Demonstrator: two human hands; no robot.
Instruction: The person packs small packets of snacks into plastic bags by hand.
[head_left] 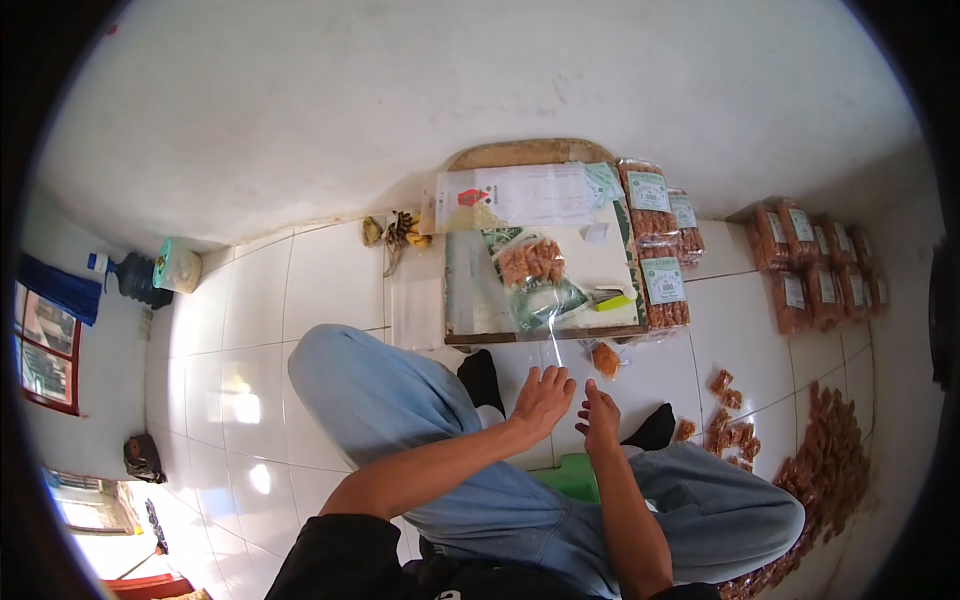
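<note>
A clear plastic bag with brown snack pieces (532, 262) lies on the low wooden-edged board (470, 318), its long transparent end stretching toward me. At that end is my left hand (543, 402), back upward, fingers bent together and seeming to grip the plastic; the fingertips are partly hidden. Close on its right, my right hand (600, 415) is held with thumb and fingers apart, and I see nothing in it. A yellow-green stapler (613, 300) rests on the board to the right of the bag. A small orange-brown packet (605, 360) lies on the floor just beyond my right hand.
Plastic sheets with printed paper (530, 197) cover the board's far part. Labelled snack packs (664, 290) are stacked along its right side; more packs (820, 265) stand by the wall. Many small packets (825, 450) are heaped at right. Bananas (405, 232) lie left of the board.
</note>
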